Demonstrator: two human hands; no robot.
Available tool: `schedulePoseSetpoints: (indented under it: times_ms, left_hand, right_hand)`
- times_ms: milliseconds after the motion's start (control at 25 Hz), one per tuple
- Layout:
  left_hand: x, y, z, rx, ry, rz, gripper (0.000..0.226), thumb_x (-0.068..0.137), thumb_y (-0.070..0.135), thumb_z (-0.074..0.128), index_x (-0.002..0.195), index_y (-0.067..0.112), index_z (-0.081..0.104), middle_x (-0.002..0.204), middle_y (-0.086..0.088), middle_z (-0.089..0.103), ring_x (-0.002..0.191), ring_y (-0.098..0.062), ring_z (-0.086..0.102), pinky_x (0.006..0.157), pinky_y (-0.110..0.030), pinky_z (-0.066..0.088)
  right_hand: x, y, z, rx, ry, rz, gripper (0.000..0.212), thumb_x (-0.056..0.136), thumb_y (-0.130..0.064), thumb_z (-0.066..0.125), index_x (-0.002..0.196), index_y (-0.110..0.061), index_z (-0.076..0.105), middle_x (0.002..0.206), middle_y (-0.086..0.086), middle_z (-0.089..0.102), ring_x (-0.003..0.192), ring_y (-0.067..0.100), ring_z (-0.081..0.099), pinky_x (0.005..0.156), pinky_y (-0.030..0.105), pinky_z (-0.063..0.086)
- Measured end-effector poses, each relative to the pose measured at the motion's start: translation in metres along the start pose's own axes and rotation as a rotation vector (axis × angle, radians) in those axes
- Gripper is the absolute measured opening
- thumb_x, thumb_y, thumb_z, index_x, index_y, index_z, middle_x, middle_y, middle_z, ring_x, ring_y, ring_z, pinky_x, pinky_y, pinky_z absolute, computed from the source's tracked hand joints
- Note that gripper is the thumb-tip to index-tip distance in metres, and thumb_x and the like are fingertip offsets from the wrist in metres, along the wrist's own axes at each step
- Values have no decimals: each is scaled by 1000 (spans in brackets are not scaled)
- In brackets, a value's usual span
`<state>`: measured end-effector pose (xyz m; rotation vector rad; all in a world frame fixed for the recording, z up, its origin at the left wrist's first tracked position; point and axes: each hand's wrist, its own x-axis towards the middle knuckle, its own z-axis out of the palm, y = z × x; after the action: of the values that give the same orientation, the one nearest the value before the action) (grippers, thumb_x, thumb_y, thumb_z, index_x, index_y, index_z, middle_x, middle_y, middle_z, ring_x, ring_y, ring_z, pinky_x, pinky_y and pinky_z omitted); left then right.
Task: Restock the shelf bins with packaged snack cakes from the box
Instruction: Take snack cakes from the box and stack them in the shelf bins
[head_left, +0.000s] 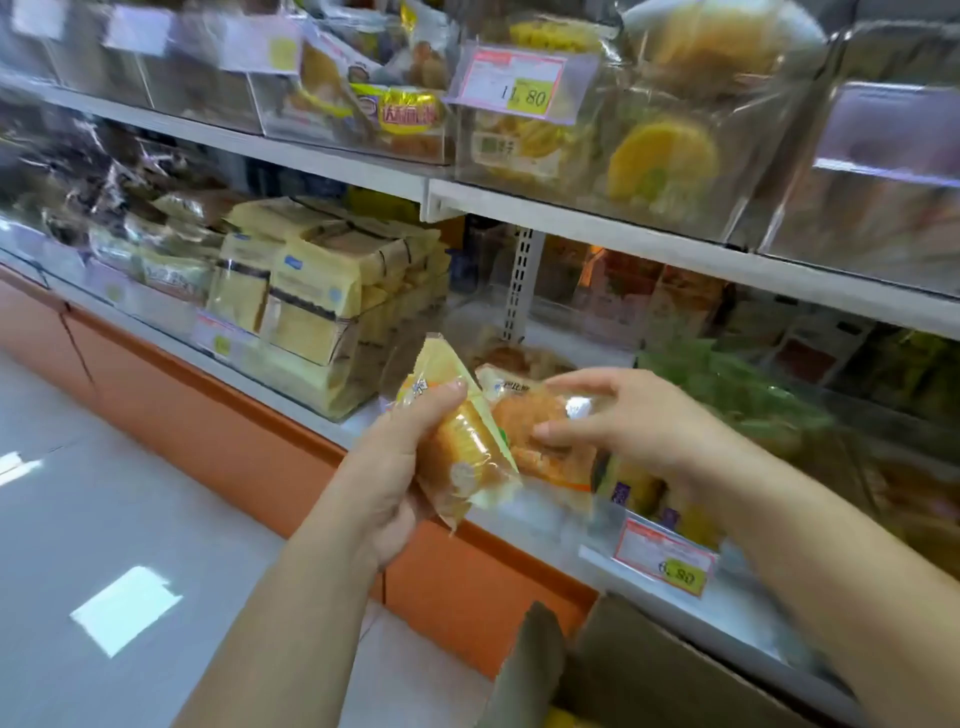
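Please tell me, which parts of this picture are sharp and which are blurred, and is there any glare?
Head view: the left hand and its snack cake are fairly sharp; the right hand and upper left bins smear with motion; the price tag reads clearly; glare patches lie on the floor; wide-angle bending curves the shelf edges.

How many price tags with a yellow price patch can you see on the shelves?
3 clear ones: the 11.80 tag on the upper bin, the 6.80 tag on the lower right shelf edge, and a blurred tag under the yellow packs. Others further left are too blurred to count.
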<state>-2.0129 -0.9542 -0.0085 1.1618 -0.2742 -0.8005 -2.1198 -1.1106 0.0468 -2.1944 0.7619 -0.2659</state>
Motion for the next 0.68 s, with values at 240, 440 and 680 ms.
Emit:
schedulePoseSetpoints:
  times_ms: [240,440,680]
  left_hand:
    - [25,2,-33,-45,221,85,36,72,36,80,100,15,70,80,-5,75,66,-18,72,58,-28,54]
    - [30,-1,-33,17,181,65,27,74,36,77,94,19,69,80,-3,77,68,-18,74,67,-33,54]
    - [30,-8,-29,43,185,10,32,73,40,79,96,19,71,83,-4,77,71,-19,74,65,-31,56]
  right_hand:
    - [87,-8,2,-579,-6,33,87,68,-37,86,144,-25,43,143,2,50,116,22,57,82,29,49]
    - [115,24,43,-1000,-400,188,71,76,-40,79,134,-8,53,120,7,65,101,23,65,85,32,55]
    - [121,30,50,-965,-498,197,64,76,-39,79,129,-11,57,111,6,67,87,21,68,63,27,54]
